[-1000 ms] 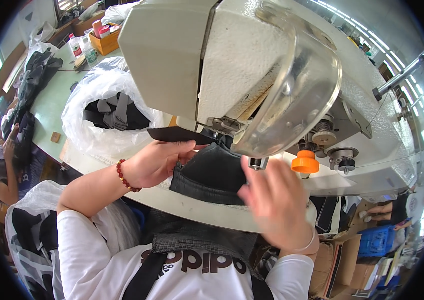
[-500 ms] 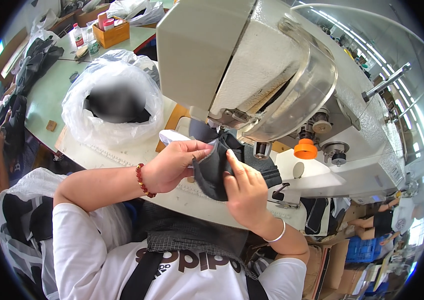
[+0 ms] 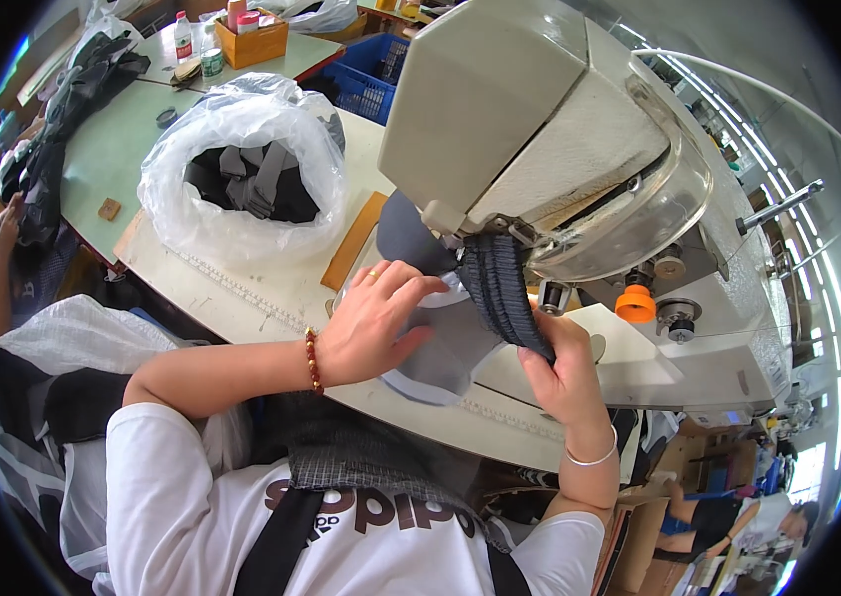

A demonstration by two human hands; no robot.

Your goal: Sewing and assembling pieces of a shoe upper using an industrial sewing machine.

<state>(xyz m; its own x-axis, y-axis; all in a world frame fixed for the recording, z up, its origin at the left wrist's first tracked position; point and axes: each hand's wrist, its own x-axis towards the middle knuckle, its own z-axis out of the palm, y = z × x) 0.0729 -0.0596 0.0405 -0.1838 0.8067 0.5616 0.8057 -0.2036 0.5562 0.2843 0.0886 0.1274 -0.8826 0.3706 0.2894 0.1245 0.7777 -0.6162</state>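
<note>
A large off-white sewing machine (image 3: 540, 129) fills the upper middle of the head view. Under its head lies a dark grey fabric piece (image 3: 430, 328) with a pale lining edge. My left hand (image 3: 371, 323), with a bead bracelet at the wrist, presses flat on this piece. My right hand (image 3: 560, 363), wearing a thin bangle, pinches a black ribbed elastic band (image 3: 500, 288) that runs up to the needle area. More dark patterned fabric (image 3: 341, 447) hangs over my lap.
A clear plastic bag (image 3: 242, 159) of black and grey parts sits on the table at the left, beside a wooden strip (image 3: 353, 240). An orange knob (image 3: 635, 303) is on the machine's right. A blue crate (image 3: 366, 84) and a cardboard box (image 3: 254, 40) stand behind. Another person's hand (image 3: 8, 223) is at far left.
The view has swung left and down. My left hand has spread flat on the grey piece, and my right hand has shifted right to grip the ribbed band now lying under the machine head.
</note>
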